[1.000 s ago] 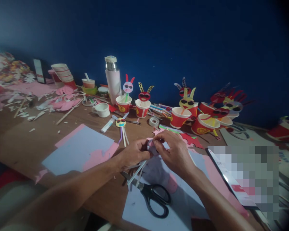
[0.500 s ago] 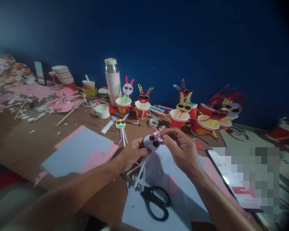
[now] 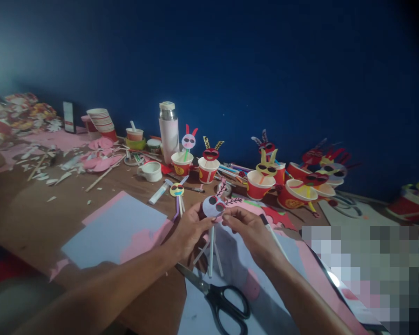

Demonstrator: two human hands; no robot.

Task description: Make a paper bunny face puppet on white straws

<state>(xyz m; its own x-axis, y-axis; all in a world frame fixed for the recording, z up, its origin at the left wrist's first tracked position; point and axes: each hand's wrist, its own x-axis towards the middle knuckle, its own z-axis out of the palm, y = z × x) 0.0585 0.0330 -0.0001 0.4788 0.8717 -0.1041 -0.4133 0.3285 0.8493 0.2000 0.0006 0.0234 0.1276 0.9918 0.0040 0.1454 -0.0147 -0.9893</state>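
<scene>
A round pale paper face [image 3: 211,204] with dark oval eyes and two pink, black-patterned antennae is held up over the table's papers. White strips hang below it. My left hand [image 3: 192,228] pinches its left and lower edge between thumb and fingers. My right hand [image 3: 242,223] has thumb and fingertips together at the lower right edge of the face; whether they grip it is hard to make out. Black-handled scissors [image 3: 226,298] lie beneath on pale paper [image 3: 202,304]. A yellow paper face [image 3: 176,189] with strips lies beyond my left hand.
Red cups with paper faces [image 3: 209,170] line the back, beside a white flask [image 3: 169,135]. Paper scraps [image 3: 101,160] and stacked cups [image 3: 101,122] are at left. Pale and pink sheets [image 3: 115,228] lie left of my hands; a phone lies at right.
The paper face has turned more upright, its antennae now spread and visible. My right hand has moved down from the antennae to the face's lower right edge. The camera view has shifted slightly.
</scene>
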